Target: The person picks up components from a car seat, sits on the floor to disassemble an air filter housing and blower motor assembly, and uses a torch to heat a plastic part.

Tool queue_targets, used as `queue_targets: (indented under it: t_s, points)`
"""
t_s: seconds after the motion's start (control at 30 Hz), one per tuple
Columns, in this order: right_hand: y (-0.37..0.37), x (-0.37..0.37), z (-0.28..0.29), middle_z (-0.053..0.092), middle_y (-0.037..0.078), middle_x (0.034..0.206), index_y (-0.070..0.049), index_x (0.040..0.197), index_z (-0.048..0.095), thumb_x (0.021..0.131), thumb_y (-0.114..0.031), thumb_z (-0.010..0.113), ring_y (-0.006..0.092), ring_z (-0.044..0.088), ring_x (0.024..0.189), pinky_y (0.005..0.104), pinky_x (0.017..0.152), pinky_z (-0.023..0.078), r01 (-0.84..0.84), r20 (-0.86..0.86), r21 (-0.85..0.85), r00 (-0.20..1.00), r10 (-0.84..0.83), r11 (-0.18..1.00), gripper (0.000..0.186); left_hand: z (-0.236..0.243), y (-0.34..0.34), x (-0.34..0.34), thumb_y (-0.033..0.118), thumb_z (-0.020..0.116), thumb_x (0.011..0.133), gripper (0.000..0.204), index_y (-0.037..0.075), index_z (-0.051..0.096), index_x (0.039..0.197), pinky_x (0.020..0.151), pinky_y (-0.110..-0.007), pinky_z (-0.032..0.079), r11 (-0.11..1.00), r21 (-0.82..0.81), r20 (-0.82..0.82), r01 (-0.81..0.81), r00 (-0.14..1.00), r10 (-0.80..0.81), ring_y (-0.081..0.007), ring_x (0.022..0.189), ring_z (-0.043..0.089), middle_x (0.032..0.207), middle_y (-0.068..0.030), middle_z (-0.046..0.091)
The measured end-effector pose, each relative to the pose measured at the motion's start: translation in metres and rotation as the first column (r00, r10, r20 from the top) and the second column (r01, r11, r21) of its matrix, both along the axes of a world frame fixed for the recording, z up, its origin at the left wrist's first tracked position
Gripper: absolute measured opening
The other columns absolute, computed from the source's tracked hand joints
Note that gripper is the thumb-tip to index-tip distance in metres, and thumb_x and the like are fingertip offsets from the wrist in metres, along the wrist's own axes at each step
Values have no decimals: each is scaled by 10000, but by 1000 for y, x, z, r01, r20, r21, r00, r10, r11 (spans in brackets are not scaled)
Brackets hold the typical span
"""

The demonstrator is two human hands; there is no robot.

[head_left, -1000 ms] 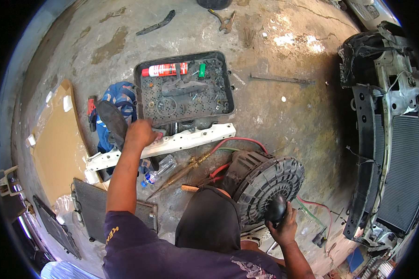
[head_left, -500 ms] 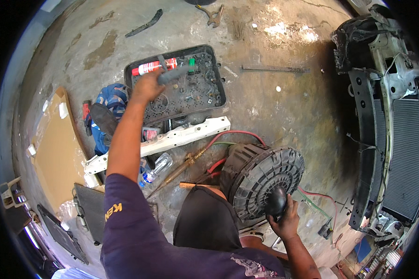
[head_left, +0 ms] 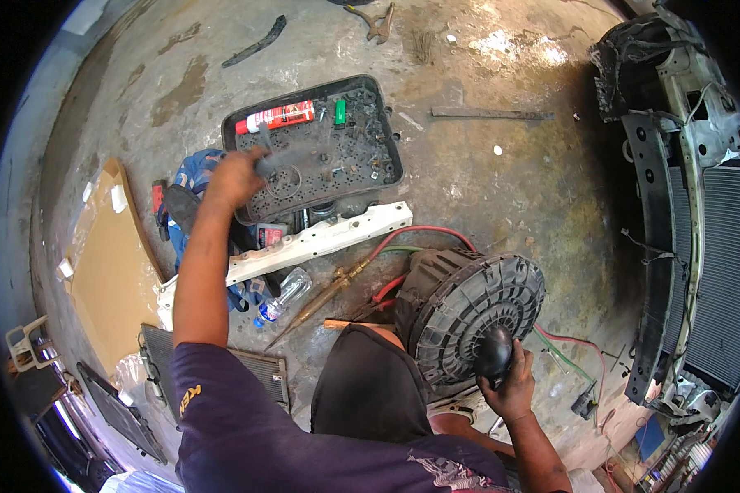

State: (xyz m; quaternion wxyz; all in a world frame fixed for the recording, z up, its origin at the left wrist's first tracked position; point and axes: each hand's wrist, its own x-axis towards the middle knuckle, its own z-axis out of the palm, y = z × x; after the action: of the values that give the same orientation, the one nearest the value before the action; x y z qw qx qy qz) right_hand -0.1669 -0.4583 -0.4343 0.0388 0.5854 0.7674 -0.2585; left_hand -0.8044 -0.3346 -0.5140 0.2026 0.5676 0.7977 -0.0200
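The person's left hand (head_left: pixel 235 179) is over the near left corner of a black tray (head_left: pixel 358 193) on the floor. Its fingers are wrapped around a grey tool (head_left: pixel 263 163). The tool is a blur, so its shape is hard to see.

The right hand (head_left: pixel 510 393) is down by the person's leg. Its fingers curl around a smooth black dome (head_left: pixel 494 352). The dome is at the middle of a big, round, black ribbed part (head_left: pixel 444 306), near the person's knee. It is hard to tell if the two are joined.

In the tray are a red and white can (head_left: pixel 284 115), a little green thing (head_left: pixel 339 112), a thin ring (head_left: pixel 284 182) and lots of small bits. The ring is close to the left hand. A blue cloth (head_left: pixel 196 171) is bunched up just left of the tray.

A long white bar (head_left: pixel 329 238) lies on the near side of the tray. Closer in are a clear bottle (head_left: pixel 292 287) and a brass torch (head_left: pixel 325 294).
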Motion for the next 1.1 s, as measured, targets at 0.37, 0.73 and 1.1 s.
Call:
queue_targets:
  t_s: [0.37, 0.73, 1.1]
  points:
    - [-2, 0, 1, 495, 238, 1209, -45, 1534, 271, 664, -219, 865, 457, 628, 992, 499, 786, 574, -6, -6, 34, 1000, 6, 999, 1069, -20, 83, 36, 269, 748, 832, 433, 66, 691, 1211, 1008, -449, 526, 983, -156, -175, -93, 982, 65, -333, 1231, 622, 1254, -164, 686]
    - [-2, -2, 1, 501, 233, 1204, -65, 1554, 245, 635, -182, 865, 434, 608, 1053, 482, 814, 575, 18, 24, 7, 1000, -18, 1000, 1114, -106, 116, 25, 216, 594, 956, 380, 85, 579, 1313, 1027, -514, 462, 988, 149, -477, -46, 872, 113, -298, 1349, 510, 1332, -137, 595]
    - [-2, 0, -3, 497, 234, 1210, -74, 1552, 247, 636, -162, 860, 431, 610, 1051, 483, 827, 580, 6, -22, 21, 1000, -5, 1000, 1105, -2, 105, -32, 304, 843, 720, 711, 206, 617, 1387, 1009, -489, 506, 950, 311, -244, -19, 965, 99, -398, 1152, 640, 1259, -143, 696]
